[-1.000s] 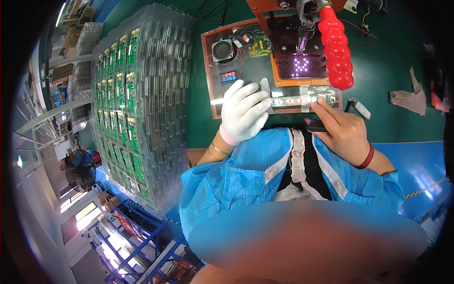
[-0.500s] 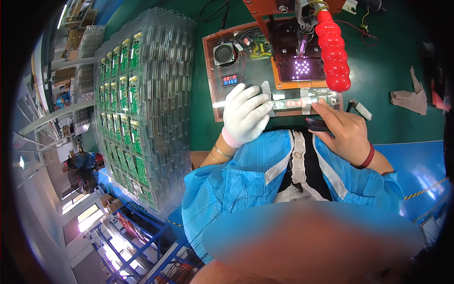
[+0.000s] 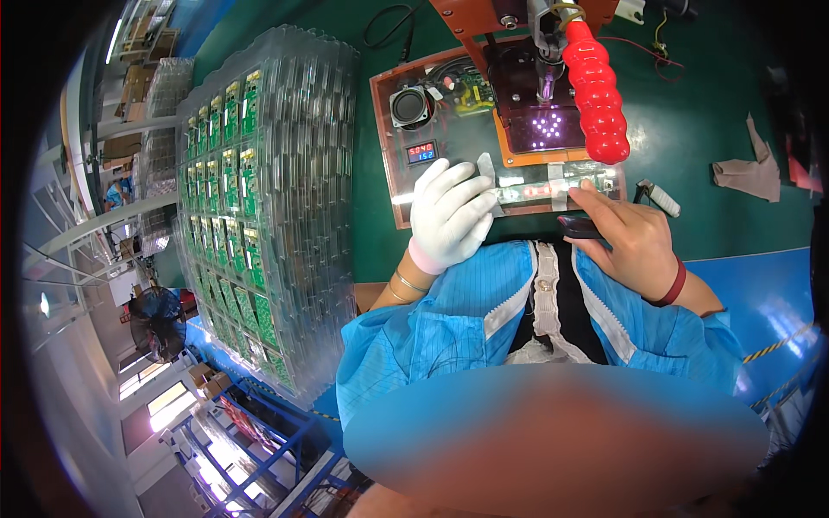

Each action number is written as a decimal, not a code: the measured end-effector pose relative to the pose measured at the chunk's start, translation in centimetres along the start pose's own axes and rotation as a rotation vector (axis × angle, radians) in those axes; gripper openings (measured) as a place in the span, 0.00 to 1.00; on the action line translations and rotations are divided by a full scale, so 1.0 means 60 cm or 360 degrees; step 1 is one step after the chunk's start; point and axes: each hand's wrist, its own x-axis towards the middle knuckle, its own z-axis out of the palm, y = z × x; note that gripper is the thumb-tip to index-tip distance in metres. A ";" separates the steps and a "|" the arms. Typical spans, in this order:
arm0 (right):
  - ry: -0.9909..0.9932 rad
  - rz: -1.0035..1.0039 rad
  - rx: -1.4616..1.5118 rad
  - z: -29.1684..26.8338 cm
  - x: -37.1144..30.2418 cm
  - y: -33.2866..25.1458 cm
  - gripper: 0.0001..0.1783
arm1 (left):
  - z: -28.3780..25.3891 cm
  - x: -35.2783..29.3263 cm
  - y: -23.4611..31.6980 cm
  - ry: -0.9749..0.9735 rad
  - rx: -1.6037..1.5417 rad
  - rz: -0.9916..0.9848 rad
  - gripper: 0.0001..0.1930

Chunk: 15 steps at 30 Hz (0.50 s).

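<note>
My left hand (image 3: pixel 452 211), in a white glove, lies with fingers stretched out over the left end of a clear strip (image 3: pixel 511 193) on the front of a clear-topped test box (image 3: pixel 390 173). No object shows in its fingers. My bare right hand (image 3: pixel 629 237) reaches to the strip's right part with its index fingertip touching there. Between its thumb and fingers is a dark oblong object (image 3: pixel 579 227) of a kind I cannot make out. Red lights glow under the strip. Behind it, a dark plate (image 3: pixel 523 129) in an orange frame shows a cluster of white lit dots.
A red ribbed lever handle (image 3: pixel 598 95) hangs over the box's right side. Set in the box are a round speaker (image 3: pixel 410 107) and a small digital meter (image 3: pixel 421 153). Stacked clear trays (image 3: pixel 306 173) hold green circuit boards at left. A beige cloth (image 3: pixel 749 168) lies at right.
Both hands hold almost the same places. The lit dots form a different pattern, and the meter's reading has changed. The whole view has shifted slightly.
</note>
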 end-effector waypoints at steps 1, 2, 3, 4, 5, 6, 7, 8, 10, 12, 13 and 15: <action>-0.0010 0.0003 -0.0001 0.000 0.000 0.000 0.33 | 0.000 0.000 0.000 -0.0001 0.0000 0.0001 0.13; -0.0019 0.0007 -0.0001 -0.001 -0.001 0.000 0.33 | 0.001 0.000 -0.001 -0.0001 0.0001 0.0001 0.13; -0.0029 0.0010 -0.0002 -0.001 -0.001 0.000 0.34 | 0.001 -0.001 -0.001 -0.0002 0.0001 0.0002 0.13; -0.0029 0.0010 -0.0003 -0.001 -0.001 0.000 0.34 | 0.001 -0.001 -0.001 -0.0001 0.0001 0.0001 0.13; -0.0025 0.0010 -0.0001 0.000 -0.001 0.000 0.34 | 0.001 0.000 -0.001 0.0000 0.0000 0.0004 0.13; -0.0022 0.0009 0.0000 0.001 -0.001 0.001 0.34 | 0.001 0.000 -0.001 0.0002 -0.0001 0.0007 0.13; -0.0018 0.0010 0.0002 0.001 -0.001 0.001 0.34 | 0.001 0.001 -0.001 0.0004 -0.0001 0.0009 0.12; -0.0014 0.0010 0.0003 0.001 -0.001 0.001 0.34 | 0.001 0.001 -0.001 0.0005 -0.0003 0.0012 0.12; -0.0017 0.0011 0.0005 0.002 -0.001 0.001 0.34 | 0.001 0.002 -0.001 0.0009 -0.0004 0.0011 0.12; -0.0022 0.0015 0.0008 0.001 -0.001 0.001 0.34 | 0.001 0.003 -0.001 0.0016 -0.0010 0.0011 0.12; -0.0024 0.0017 0.0009 0.001 -0.001 0.001 0.34 | 0.002 0.003 -0.001 0.0019 -0.0013 0.0012 0.12; -0.0030 0.0021 0.0007 0.001 -0.001 0.001 0.34 | 0.002 0.002 -0.001 0.0023 -0.0011 0.0013 0.12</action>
